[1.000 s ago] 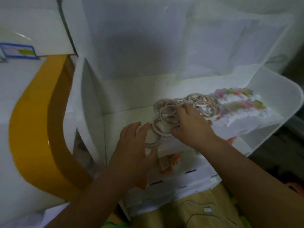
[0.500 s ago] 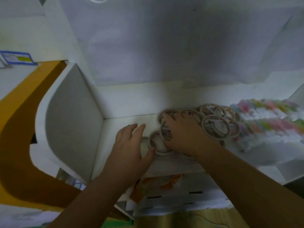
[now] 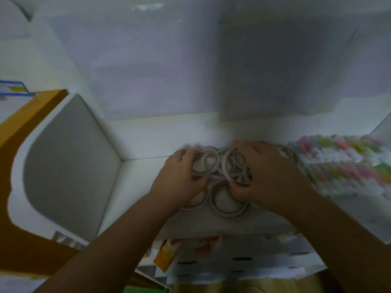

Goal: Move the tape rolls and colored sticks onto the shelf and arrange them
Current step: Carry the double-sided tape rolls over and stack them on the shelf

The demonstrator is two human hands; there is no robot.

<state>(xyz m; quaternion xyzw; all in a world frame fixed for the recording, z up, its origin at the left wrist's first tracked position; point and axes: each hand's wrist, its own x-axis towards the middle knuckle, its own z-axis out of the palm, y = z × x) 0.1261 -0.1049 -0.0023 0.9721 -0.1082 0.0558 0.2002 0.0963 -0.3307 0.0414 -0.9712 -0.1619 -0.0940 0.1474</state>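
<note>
Both hands work in the cluster of tape rolls (image 3: 229, 199), which lies flat on the white shelf (image 3: 146, 170) near its front edge, the rings overlapping one another. The left hand (image 3: 179, 182) has its fingers curled over the rim of one roll at the cluster's left side, with the thumb pressed at that roll's near edge. The right hand (image 3: 268, 178) covers the cluster's right half, its fingertips bent down onto the rings and pinching at one near the middle. Just right of the cluster sit the colored sticks (image 3: 338, 163), packed in rows on the same shelf; they are blurred, so I cannot tell whether they touch the rolls.

The main risk is the nearest roll. It lies closest to the shelf's front lip, and a sideways nudge from either wrist could likely slide it over the edge toward the clutter below. The overlapped rings may also catch: lifting one could drag its neighbours along and scatter the group. On the cluster's right, the right forearm passes low beside the sticks, so a sweep that way could disturb their rows.
</note>
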